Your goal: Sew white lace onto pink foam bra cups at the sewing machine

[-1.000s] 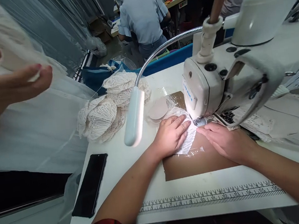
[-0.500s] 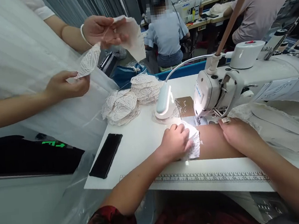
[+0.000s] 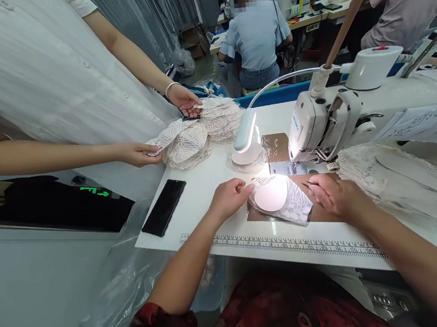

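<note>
A white lace piece (image 3: pixel 298 202) with a smooth rounded pad (image 3: pixel 272 194) on top lies on the brown plate (image 3: pixel 325 211) in front of the sewing machine (image 3: pixel 308 123). My left hand (image 3: pixel 228 198) pinches the left edge of the lace piece between thumb and fingers. To the right of the piece, my right hand (image 3: pixel 333 195) is closed on a small dark tool (image 3: pixel 309 183), whose tip points left. The machine's needle area stands just behind, and a small lamp (image 3: pixel 245 132) lights the piece.
Two piles of lace pieces (image 3: pixel 189 146) (image 3: pixel 223 118) lie at the back left, where a co-worker's hands (image 3: pixel 139 154) (image 3: pixel 185 100) hold lace. A black phone (image 3: pixel 164 207) rests near the left edge. More white fabric (image 3: pixel 403 180) is right of the machine.
The lace piece now lies turned, its pad showing. My right hand has come forward from the needle area, the dark tool now visible. The co-worker's hands have lowered to the piles.
</note>
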A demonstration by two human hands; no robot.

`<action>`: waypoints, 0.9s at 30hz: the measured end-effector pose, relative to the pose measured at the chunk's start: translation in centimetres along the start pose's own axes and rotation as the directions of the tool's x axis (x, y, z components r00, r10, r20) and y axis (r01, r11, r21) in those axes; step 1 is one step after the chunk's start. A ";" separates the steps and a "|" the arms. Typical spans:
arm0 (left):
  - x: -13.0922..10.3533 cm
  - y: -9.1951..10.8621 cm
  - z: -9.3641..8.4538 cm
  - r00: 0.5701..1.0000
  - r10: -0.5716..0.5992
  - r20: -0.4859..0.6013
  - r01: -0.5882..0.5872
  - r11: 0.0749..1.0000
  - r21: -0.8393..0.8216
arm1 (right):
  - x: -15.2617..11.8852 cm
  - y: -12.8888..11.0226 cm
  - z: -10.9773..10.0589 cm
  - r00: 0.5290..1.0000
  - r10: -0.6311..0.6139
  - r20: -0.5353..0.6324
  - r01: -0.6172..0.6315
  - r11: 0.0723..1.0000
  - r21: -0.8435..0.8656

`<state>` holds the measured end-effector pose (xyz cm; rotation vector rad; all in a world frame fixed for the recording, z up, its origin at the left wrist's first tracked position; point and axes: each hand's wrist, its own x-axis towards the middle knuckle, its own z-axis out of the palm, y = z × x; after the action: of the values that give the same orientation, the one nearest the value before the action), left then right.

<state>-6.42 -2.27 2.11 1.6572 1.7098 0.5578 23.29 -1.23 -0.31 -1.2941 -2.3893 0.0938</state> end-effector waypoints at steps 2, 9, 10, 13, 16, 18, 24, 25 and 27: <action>0.9 0.4 0.5 1.000 0.014 0.010 -0.015 0.999 0.038 | 0.6 -0.9 0.4 0.999 -0.026 0.031 0.023 0.996 0.092; 1.6 0.8 1.4 0.985 0.113 0.134 -0.089 0.982 -0.169 | 1.8 -2.9 -0.6 0.920 -0.146 0.364 0.078 0.978 0.196; 1.5 0.8 1.4 0.979 0.121 0.165 -0.074 0.960 -0.269 | 1.6 -3.0 -0.9 0.879 -0.229 0.418 0.118 0.955 0.273; 1.3 0.6 1.5 0.958 0.113 0.262 0.065 0.807 -0.587 | 0.8 -2.9 -1.6 0.796 -0.405 0.450 0.147 0.850 0.505; 1.4 0.7 1.6 0.935 0.066 0.348 0.225 0.649 -0.727 | 0.7 -2.0 -1.8 0.839 -0.349 0.417 0.067 0.827 0.558; 1.5 0.8 1.6 0.908 0.042 0.417 0.318 0.578 -0.752 | 1.0 -1.4 -1.8 0.895 -0.222 0.387 -0.013 0.854 0.521; 1.9 1.8 2.3 0.856 0.058 0.513 0.398 0.558 -0.728 | 2.8 -1.5 -2.1 0.930 0.153 0.335 -0.295 0.853 0.430; 2.0 2.0 2.5 0.854 0.074 0.515 0.392 0.561 -0.729 | 3.1 -1.8 -2.1 0.917 0.183 0.354 -0.329 0.849 0.414; 2.3 2.3 3.1 0.852 0.110 0.513 0.364 0.581 -0.728 | 3.6 -2.5 -1.8 0.895 0.198 0.399 -0.370 0.830 0.418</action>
<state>-2.53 -0.28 1.29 0.8565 0.9120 0.6226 20.31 0.09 3.13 -1.4552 -2.1873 1.0225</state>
